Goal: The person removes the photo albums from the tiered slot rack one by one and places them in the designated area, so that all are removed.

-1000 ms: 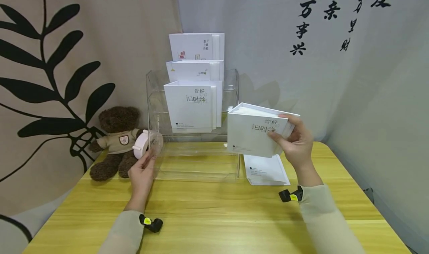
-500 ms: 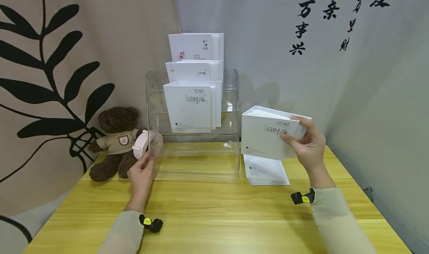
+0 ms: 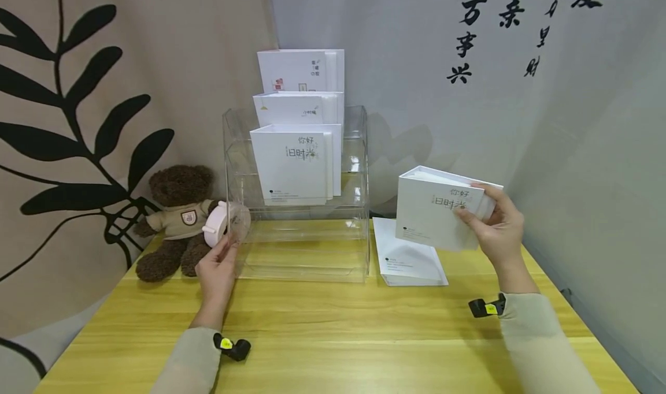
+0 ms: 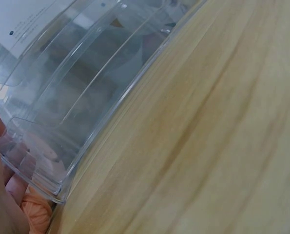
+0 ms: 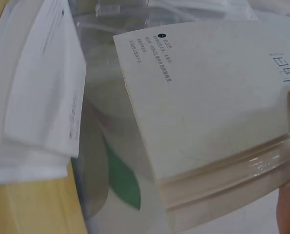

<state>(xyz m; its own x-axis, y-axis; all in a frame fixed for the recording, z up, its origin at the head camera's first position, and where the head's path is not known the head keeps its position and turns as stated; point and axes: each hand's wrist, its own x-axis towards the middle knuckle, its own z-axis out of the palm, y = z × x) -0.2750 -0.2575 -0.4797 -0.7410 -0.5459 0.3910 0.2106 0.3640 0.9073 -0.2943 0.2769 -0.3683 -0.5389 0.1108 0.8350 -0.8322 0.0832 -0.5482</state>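
My right hand (image 3: 502, 232) grips a thick white album (image 3: 421, 209) by its right end, thumb on the printed front and fingers behind. It is held up to the right of a clear tiered rack (image 3: 307, 279); in the right wrist view the album's layered edge (image 5: 232, 178) shows. Below and left of it, a second white album (image 3: 408, 264) lies on the table. My left hand (image 3: 215, 272) pinches the rack's left side panel, its fingers (image 4: 17, 185) seen through the plastic. Three white albums stand on the rack's tiers, the front one (image 3: 293, 174) lowest.
Left of the rack sits a brown teddy bear (image 3: 182, 226) with a pale pink round object (image 3: 214, 225) beside it. An orange ridged thing (image 4: 36, 214) shows by the rack's corner. A wooden table (image 3: 333, 330) spans the front; curtains with printed leaves and writing hang behind.
My right hand has carried the album to the right and slightly down, uncovering more of the album on the table. The left hand has kept its hold on the rack.
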